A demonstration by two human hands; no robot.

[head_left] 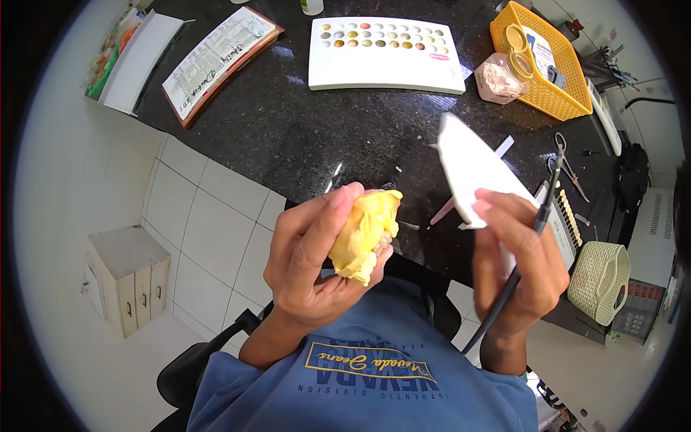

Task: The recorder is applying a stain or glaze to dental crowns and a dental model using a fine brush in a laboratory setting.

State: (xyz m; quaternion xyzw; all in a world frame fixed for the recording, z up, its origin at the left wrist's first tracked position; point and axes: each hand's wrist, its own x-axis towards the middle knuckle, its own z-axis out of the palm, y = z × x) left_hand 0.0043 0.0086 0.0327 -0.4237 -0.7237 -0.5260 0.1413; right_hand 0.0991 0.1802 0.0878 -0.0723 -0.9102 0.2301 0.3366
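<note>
In my left hand (309, 259) is a lumpy yellow moulded piece (356, 230) with a pale, translucent part at its right side, held up with the fingers wrapped round it. My right hand (518, 266) is closed on a folded white tissue or paper (468, 165), which stands up above the fingertips. A slim black tool (540, 219) with a thin tip runs through the same hand, and its long dark tail reaches down across the blue shirt. Behind the white paper, thin pink and white strips (440, 212) lie on the dark worktop (252, 158).
A white palette (385, 68) of colour wells, a clipboard (216, 65), a white open box (137, 61), a yellow basket (558, 93), a pink-filled jar (497, 83), scissors (576, 183), a shade guide (547, 227) and a cream basket (594, 284) stand around. A cabinet (126, 281) is at lower left.
</note>
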